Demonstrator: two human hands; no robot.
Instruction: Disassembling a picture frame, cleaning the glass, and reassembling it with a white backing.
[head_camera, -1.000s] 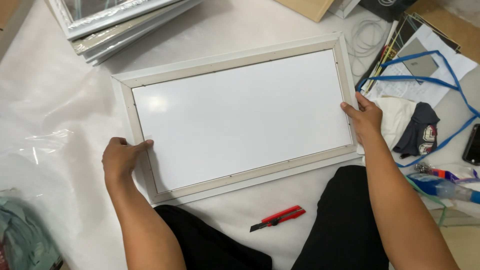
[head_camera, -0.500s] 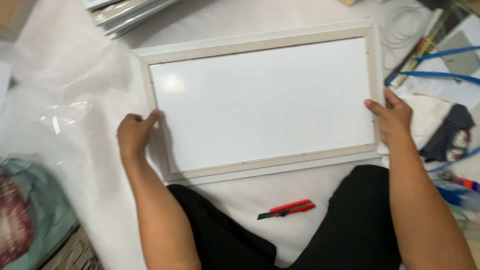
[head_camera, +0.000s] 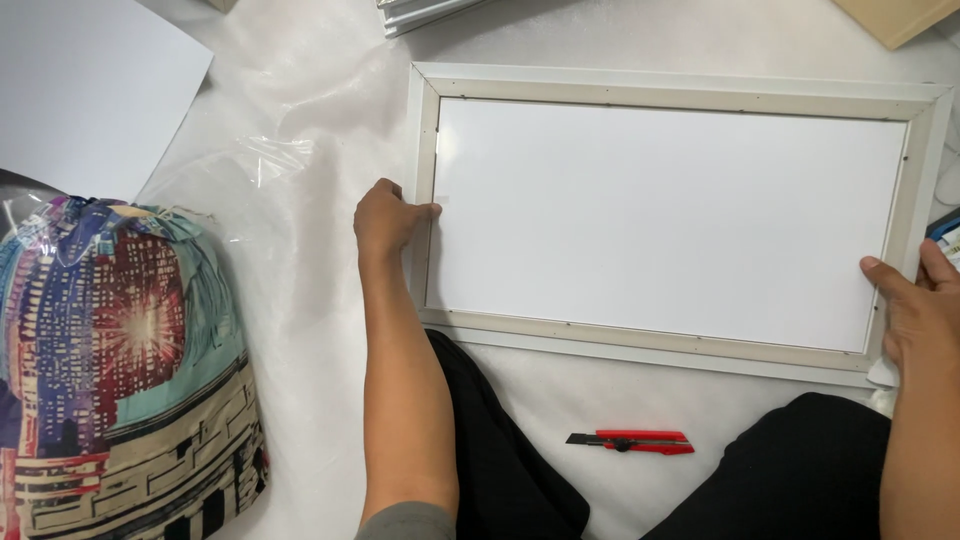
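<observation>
Now white frame between hands, both gripping ends.

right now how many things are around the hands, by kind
white picture frame: 1, left hand and right hand grip its ends
red utility knife: 1
patterned fabric bundle: 1
white sheet: 1
clear plastic wrap: 1
total: 5
</observation>
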